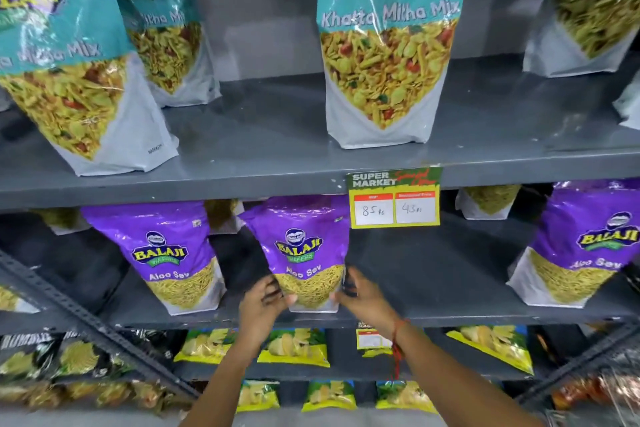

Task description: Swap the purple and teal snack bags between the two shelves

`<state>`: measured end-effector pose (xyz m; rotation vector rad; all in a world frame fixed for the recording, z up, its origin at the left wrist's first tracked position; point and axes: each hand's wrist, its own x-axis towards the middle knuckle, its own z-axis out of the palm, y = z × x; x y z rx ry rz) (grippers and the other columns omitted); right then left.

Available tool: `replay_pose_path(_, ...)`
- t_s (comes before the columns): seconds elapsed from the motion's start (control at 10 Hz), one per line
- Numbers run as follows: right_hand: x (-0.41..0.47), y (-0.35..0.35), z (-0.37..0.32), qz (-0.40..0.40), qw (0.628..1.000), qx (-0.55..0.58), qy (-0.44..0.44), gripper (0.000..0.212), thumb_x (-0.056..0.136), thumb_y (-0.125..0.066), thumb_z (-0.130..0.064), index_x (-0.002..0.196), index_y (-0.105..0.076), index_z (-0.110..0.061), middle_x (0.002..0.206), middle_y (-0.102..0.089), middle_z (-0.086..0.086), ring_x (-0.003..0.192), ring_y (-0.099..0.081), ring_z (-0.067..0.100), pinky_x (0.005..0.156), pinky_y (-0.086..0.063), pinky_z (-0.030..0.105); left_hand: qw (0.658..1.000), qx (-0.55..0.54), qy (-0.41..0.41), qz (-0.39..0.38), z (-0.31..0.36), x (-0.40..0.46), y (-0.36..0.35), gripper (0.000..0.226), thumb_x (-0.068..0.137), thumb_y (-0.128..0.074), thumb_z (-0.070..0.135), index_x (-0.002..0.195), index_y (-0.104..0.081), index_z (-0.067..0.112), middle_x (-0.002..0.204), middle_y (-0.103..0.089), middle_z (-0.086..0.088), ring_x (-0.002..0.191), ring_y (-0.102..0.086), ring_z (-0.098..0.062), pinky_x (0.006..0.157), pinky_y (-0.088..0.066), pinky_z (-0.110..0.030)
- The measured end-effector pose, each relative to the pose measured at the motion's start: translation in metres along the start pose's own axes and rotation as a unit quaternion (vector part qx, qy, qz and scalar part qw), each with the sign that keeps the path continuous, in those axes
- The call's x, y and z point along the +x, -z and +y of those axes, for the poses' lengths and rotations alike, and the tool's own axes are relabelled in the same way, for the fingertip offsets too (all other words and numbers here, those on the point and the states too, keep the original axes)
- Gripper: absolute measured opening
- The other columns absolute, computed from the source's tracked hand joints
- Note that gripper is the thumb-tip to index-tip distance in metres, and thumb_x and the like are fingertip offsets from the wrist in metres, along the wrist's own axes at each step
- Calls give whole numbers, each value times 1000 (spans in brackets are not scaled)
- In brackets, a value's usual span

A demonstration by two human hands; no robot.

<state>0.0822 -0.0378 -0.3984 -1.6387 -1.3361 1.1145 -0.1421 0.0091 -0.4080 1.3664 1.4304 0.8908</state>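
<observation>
— Where are the hands?

— Both are up at the lower shelf [450, 317]. The left hand [264, 305] and the right hand [360, 298] flank the bottom of the middle purple bag [304, 253], fingers curled round its lower corners, so both are gripping it. Both forearms rise from below, angled inward, and the right wrist wears a red thread [398, 340].

— Is the bag off the shelf?

— Can't tell; its base sits right at the front lip, upright, tilted a little.

— What's beside it?

— Another purple bag [166, 260] just to its left, close but apart. To its right the shelf is bare until a third purple bag [581, 253] near the far edge. A yellow price tag [394, 199] hangs from the upper shelf [242, 180] edge, just above and right of the held bag's top.

— And the teal ones?

— On that upper shelf: a teal bag [384, 45] stands upright above the hands, a leaning teal bag [69, 55] is at the left with one behind it, and there's open room between them. A slotted diagonal brace [86, 322] crosses lower left.
</observation>
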Motion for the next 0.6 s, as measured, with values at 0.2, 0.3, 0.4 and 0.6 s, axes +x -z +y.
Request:
replay_pose_path(0.2,-16,57,27,27,998,48,-20,44,91,-68,-4,127,-51,-20,112,-67,-3,96,-65,2,78,-51,4,999,20,-36,-18,19,-6,-66,46,65,-86,6,102,-65,25,87,-72,5,73,-68,12,70,-53,-8)
replay_pose_path(0.3,-18,71,36,47,997,52,-19,41,92,-66,-3,128,-52,-18,109,-68,-3,101,-65,12,74,-50,2,999,16,-46,-16,22,-10,-84,54,66,-87,14,115,-66,15,95,-73,-2,78,-70,5,74,-54,-12)
replay_pose_path(0.4,-21,75,36,53,997,46,-13,40,94,-64,-5,131,-53,-16,116,-68,3,108,-65,16,76,-51,4,999,26,-41,-23,28,-14,-87,60,67,-87,22,122,-64,14,109,-73,-10,92,-71,-14,84,-57,-28)
replay_pose_path(0.6,-28,71,31,54,998,32,7,42,95,-63,-9,130,-45,-23,120,-65,0,119,-62,22,96,-54,28,997,42,-57,-18,38,-27,-83,69,70,-85,24,131,-57,11,118,-69,-13,91,-66,-14,90,-54,-33)
